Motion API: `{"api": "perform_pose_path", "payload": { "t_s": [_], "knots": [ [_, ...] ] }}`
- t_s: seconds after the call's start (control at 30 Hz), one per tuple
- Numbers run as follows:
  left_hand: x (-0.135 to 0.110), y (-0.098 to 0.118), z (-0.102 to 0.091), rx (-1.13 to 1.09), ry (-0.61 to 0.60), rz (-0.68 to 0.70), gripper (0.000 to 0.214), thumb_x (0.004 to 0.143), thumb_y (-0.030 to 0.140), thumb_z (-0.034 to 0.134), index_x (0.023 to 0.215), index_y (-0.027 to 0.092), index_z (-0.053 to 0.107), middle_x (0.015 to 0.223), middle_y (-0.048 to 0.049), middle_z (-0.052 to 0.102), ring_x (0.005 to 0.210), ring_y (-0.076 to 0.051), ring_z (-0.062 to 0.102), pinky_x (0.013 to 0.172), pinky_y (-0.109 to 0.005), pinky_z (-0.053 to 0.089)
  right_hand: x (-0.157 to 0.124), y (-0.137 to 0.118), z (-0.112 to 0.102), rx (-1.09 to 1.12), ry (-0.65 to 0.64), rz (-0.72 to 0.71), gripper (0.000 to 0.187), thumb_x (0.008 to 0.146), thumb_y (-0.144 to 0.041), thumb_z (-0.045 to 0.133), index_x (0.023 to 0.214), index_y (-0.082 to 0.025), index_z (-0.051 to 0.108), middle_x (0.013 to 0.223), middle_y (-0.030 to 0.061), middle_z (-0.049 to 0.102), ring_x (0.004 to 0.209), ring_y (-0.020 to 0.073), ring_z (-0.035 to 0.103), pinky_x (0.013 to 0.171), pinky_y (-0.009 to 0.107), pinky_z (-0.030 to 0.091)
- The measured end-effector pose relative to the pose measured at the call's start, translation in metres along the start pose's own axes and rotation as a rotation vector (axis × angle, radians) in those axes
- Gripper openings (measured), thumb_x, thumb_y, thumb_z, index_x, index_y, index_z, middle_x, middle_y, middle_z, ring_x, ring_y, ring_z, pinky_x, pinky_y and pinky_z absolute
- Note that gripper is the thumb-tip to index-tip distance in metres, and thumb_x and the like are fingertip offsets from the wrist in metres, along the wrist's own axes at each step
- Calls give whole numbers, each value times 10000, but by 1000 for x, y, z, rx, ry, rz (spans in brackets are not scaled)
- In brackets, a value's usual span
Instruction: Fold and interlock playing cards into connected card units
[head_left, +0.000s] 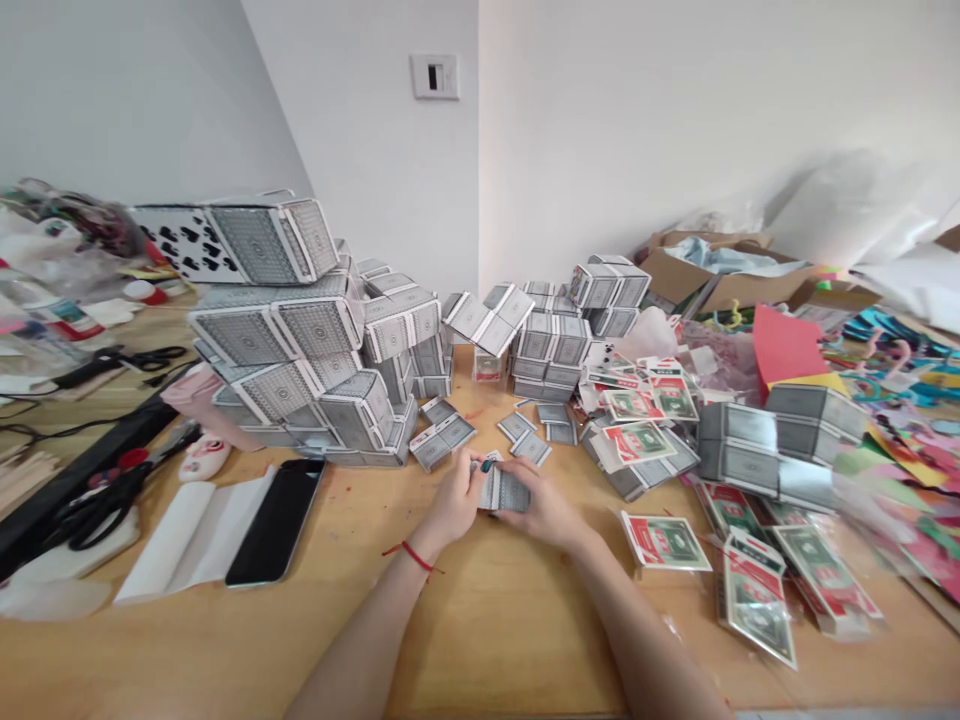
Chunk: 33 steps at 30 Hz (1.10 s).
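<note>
Between my two hands, low over the wooden table, is a piece made of grey-backed playing cards (504, 490). My left hand (454, 496) grips its left side with the thumb on top. My right hand (541, 505) is closed round its right side, fingers partly hidden behind the cards. Just beyond lie loose folded cards (525, 440) and a joined card piece (442, 436). Farther back stands a structure of card blocks, with a tall stack (300, 340) on the left and a lower one (551, 350) on the right.
A black phone (276, 522), a white paper roll (176, 535) and black scissors (112, 500) lie left. To the right are red-and-green card boxes (664, 543), more joined card blocks (739, 450), a cardboard box (720, 275) and coloured paper (787, 345).
</note>
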<state>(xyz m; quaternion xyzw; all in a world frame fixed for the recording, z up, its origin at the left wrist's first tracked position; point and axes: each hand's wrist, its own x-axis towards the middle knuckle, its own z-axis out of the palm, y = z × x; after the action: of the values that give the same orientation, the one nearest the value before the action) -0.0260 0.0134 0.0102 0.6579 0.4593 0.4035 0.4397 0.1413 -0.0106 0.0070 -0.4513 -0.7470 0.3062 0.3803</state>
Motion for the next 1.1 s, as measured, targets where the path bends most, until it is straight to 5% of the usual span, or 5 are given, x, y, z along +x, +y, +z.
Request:
{"api": "perform_pose_path", "payload": {
  "t_s": [0.2, 0.57, 0.9, 1.1],
  "knots": [
    [1, 5, -3, -37, -18, -129, 205, 809, 377, 392, 878, 190, 437, 641, 23, 468, 417, -92, 437, 347, -203, 348, 2, -7, -1, 49, 44, -11, 547, 618, -273, 676, 1124, -209, 478, 1052, 75, 541, 970, 222, 512, 854, 352, 385],
    [0, 8, -4, -108, -88, -168, 257, 789, 388, 421, 952, 191, 449, 606, 38, 509, 340, -70, 415, 337, -200, 336, 0, -3, -5, 79, 6, -24, 532, 612, -245, 677, 1103, -196, 477, 1040, 74, 544, 961, 221, 517, 843, 346, 389],
    [1, 1, 2, 30, 89, -7, 202, 691, 216, 561, 875, 186, 486, 875, -20, 550, 851, -160, 515, 759, -281, 400, 1, -3, 9, -51, 41, -17, 516, 645, -165, 608, 1127, -209, 428, 1048, 90, 506, 1012, 231, 480, 879, 382, 368],
    [0, 2, 3, 13, 71, 3, 338, 634, 174, 613, 938, 186, 466, 954, -27, 524, 915, -169, 491, 807, -290, 377, 2, -5, 10, -43, 89, -17, 508, 654, -200, 619, 1130, -214, 443, 1027, 81, 509, 986, 222, 490, 855, 365, 392]
  ]
}}
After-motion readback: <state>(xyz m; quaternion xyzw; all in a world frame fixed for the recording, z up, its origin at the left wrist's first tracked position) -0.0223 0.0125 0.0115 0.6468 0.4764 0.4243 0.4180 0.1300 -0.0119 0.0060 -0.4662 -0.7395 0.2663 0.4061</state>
